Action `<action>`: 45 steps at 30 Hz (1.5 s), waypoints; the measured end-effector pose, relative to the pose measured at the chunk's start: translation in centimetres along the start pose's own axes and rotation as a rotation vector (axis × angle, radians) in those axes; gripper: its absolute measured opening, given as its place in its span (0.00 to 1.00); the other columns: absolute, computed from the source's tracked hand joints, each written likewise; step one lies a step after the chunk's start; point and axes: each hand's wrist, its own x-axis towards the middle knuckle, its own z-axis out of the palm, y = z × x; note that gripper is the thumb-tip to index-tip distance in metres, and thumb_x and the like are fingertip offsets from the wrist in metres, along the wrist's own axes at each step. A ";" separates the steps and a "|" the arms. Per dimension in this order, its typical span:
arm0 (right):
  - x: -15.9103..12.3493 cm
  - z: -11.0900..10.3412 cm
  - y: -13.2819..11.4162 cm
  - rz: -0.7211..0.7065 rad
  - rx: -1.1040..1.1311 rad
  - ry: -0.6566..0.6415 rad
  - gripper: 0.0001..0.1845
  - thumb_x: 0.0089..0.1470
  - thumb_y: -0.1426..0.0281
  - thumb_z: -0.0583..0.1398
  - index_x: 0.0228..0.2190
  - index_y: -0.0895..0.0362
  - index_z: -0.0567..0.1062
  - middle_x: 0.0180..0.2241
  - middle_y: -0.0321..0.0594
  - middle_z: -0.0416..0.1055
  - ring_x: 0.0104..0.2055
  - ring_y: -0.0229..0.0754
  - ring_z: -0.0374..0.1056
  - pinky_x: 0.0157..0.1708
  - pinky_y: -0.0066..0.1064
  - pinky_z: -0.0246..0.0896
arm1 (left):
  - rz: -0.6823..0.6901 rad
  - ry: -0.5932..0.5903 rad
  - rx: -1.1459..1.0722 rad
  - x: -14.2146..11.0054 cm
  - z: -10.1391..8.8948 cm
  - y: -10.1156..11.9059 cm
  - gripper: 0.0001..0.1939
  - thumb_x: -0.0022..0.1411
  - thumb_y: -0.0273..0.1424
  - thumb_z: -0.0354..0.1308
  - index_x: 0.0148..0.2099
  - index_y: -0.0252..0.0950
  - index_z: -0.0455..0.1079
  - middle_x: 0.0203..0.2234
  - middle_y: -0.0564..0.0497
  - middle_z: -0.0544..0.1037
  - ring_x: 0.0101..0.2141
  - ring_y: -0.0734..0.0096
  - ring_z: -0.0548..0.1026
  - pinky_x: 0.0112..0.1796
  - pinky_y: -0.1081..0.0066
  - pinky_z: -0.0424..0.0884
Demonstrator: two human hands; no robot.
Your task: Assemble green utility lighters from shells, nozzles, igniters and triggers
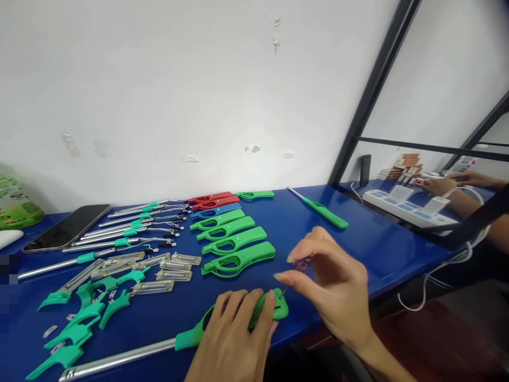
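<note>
Green-handled lighter (185,339) is clasped under the left grip (236,337) — butt end (282,309) protruding. Purple-handled tool (303,263) is pinched by the right grip (338,281).

Holds left hand (234,334) low near centre, back upward, in a downward grip, with fingers (240,307) bent, side by side, angled forward. Shows left thumb (273,332) only in part, beyond the forefinger (264,314). Holds right hand (338,276) higher, just beside the left, not touching. Pinches with right thumb (299,281) and right forefinger (316,248). Extends bare right forearm (382,358) from lower right.
</note>
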 end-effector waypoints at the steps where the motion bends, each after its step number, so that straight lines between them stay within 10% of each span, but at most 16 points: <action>1: -0.1 0.1 0.2 -0.006 -0.001 0.007 0.12 0.52 0.72 0.76 0.36 0.50 0.82 0.30 0.32 0.72 0.33 0.38 0.68 0.32 0.31 0.67 | 0.003 -0.001 0.000 0.0 0.0 0.0 0.19 0.79 0.30 0.48 0.66 0.35 0.69 0.50 0.47 0.82 0.46 0.59 0.80 0.44 0.59 0.72; 13: -0.1 -1.2 -0.5 0.060 -0.013 -0.178 0.18 0.71 0.74 0.59 0.55 0.43 0.81 0.49 0.37 0.83 0.49 0.43 0.79 0.47 0.34 0.76 | 0.011 -0.009 0.005 -0.2 0.1 0.1 0.20 0.80 0.30 0.46 0.67 0.36 0.68 0.52 0.47 0.81 0.48 0.57 0.79 0.46 0.57 0.71; 21: 0.0 -0.7 -0.3 -0.009 -0.075 -0.031 0.15 0.58 0.74 0.72 0.44 0.42 0.86 0.32 0.33 0.74 0.35 0.39 0.69 0.35 0.31 0.70 | 0.006 -0.008 0.017 -0.4 0.1 0.2 0.20 0.80 0.30 0.47 0.67 0.36 0.68 0.51 0.47 0.81 0.47 0.56 0.79 0.46 0.56 0.71; 28: 0.1 -1.8 -1.1 0.007 -0.060 -0.221 0.21 0.71 0.76 0.56 0.56 0.44 0.80 0.41 0.37 0.80 0.42 0.40 0.75 0.39 0.33 0.72 | -0.001 -0.025 -0.003 -0.3 -0.1 0.2 0.19 0.79 0.29 0.47 0.67 0.36 0.68 0.52 0.47 0.81 0.48 0.57 0.78 0.46 0.57 0.71; 37: 0.0 -1.2 -0.4 -0.047 -0.163 -0.065 0.17 0.60 0.70 0.71 0.48 0.39 0.85 0.32 0.34 0.73 0.36 0.41 0.70 0.35 0.34 0.69 | 0.009 -0.021 0.003 -0.2 0.1 0.1 0.19 0.79 0.29 0.47 0.66 0.37 0.69 0.51 0.47 0.81 0.47 0.57 0.79 0.44 0.58 0.73; 45: -0.5 -6.9 2.0 0.149 -0.329 0.228 0.04 0.56 0.65 0.73 0.35 0.48 0.84 0.33 0.33 0.81 0.31 0.38 0.76 0.31 0.28 0.70 | 0.011 -0.003 0.001 -0.6 0.2 0.0 0.20 0.78 0.27 0.48 0.67 0.38 0.69 0.53 0.46 0.81 0.49 0.57 0.80 0.46 0.57 0.75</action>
